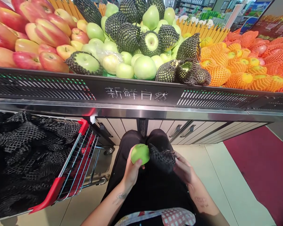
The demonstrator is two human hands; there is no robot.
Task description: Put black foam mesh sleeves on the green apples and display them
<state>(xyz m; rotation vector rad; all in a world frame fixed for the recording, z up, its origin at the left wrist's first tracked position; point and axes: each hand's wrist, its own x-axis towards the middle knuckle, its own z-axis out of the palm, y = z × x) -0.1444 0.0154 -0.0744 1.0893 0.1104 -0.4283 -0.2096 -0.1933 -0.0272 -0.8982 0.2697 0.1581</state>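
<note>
In the head view, my left hand [132,171] is wrapped round a bare green apple [140,153] above my lap. Just right of it, my right hand [184,168] grips a black foam net sleeve [163,159], which hangs loose and looks slightly blurred. The apple and the sleeve are very close; whether they touch I cannot tell. Ahead on the display lie several bare green apples [145,67], mixed with others in black foam nets, such as a netted apple [85,62] at the front edge.
A shopping cart [61,185] heaped with black foam nets [30,147] stands at my left. Red apples [53,61] fill the display's left side, orange-netted fruit [247,78] its right. The black display rail [136,94] and cabinet doors [124,127] are before my knees.
</note>
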